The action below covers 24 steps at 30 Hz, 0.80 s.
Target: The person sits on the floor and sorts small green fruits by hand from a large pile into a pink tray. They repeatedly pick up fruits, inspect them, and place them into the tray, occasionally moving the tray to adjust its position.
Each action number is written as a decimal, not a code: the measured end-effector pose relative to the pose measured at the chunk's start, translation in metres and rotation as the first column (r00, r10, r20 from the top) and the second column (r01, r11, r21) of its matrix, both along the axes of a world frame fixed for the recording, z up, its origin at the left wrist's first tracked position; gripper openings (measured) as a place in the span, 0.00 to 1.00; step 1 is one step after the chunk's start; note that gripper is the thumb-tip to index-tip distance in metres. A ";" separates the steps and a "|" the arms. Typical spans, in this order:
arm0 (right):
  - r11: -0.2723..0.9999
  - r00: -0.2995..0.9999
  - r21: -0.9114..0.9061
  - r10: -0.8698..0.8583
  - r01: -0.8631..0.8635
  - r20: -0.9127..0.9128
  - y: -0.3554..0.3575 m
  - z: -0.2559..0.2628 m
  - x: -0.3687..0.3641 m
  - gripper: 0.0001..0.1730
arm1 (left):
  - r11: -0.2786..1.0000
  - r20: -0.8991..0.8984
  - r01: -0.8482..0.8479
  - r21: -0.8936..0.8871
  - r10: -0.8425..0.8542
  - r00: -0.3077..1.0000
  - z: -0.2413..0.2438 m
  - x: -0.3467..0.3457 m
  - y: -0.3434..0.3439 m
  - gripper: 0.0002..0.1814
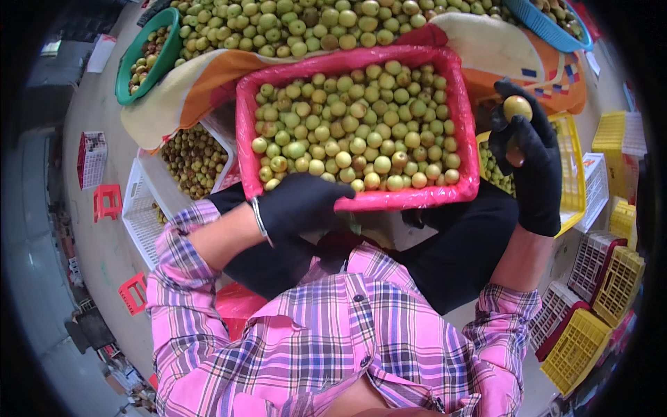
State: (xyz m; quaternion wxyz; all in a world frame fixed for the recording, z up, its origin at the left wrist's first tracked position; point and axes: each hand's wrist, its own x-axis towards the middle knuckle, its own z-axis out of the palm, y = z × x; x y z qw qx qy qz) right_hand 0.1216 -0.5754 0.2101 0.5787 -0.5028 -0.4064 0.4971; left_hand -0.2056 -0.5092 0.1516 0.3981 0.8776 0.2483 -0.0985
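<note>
A crate lined with pink plastic (417, 199), full of round green-yellow fruit (344, 125) that look like jujubes, sits in front of me at my lap. My left hand (302, 206), in a black glove, lies over the crate's near rim at the left. Its fingers point right along the rim; its palm side is hidden, and the hand is slightly blurred. Right of the crate, my gloved right hand (531, 151) is raised, pinching a yellowish-brown fruit (517, 108) between its fingertips. A second, reddish fruit (515, 156) shows against the palm.
Beyond the crate, a large heap of fruit (297, 26) lies behind an orange-and-cream cloth (208, 78). A green basket (169, 57) and a blue basket (542, 26) flank it. A white crate (140, 187) at left and a yellow crate (573, 172) at right stand beside my legs.
</note>
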 end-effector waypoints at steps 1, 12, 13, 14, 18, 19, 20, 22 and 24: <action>1.000 0.998 0.008 0.017 -0.016 -0.057 0.001 -0.002 -0.002 0.22 | 0.983 0.040 -0.104 -0.149 0.111 0.993 -0.018 -0.008 -0.010 0.16; 0.953 0.797 -0.015 0.245 -0.303 -0.552 0.024 -0.034 0.008 0.35 | 0.885 0.126 -0.398 -0.241 0.435 0.892 -0.021 0.007 0.021 0.17; 0.959 0.829 -0.032 0.227 -0.282 -0.512 0.023 -0.027 0.005 0.35 | 0.854 0.082 -0.434 -0.288 0.473 0.877 -0.022 0.008 0.024 0.18; 0.966 0.887 -0.051 0.212 -0.254 -0.410 0.020 -0.022 0.005 0.34 | 0.903 0.209 -0.381 -0.198 0.419 0.884 -0.026 0.010 0.024 0.18; 0.961 0.895 -0.038 0.241 -0.275 -0.376 0.030 -0.022 0.017 0.30 | 0.908 0.296 -0.407 -0.101 0.418 0.859 -0.021 0.014 0.031 0.16; 0.963 0.898 -0.048 0.228 -0.265 -0.378 0.032 -0.019 0.019 0.29 | 0.905 0.244 -0.418 -0.076 0.423 0.873 -0.021 0.014 0.033 0.17; 0.973 0.937 -0.083 0.184 -0.217 -0.296 0.038 -0.015 0.024 0.27 | 0.904 0.286 -0.424 -0.050 0.420 0.861 -0.025 0.013 0.034 0.17; 0.994 0.998 -0.097 0.038 -0.042 -0.049 0.056 -0.015 0.037 0.23 | 0.898 0.315 -0.439 -0.013 0.420 0.851 -0.028 0.014 0.033 0.17; 0.991 0.935 0.004 -0.126 0.132 0.332 0.077 -0.006 0.076 0.21 | 0.902 0.325 -0.429 0.057 0.389 0.862 -0.024 0.020 0.035 0.16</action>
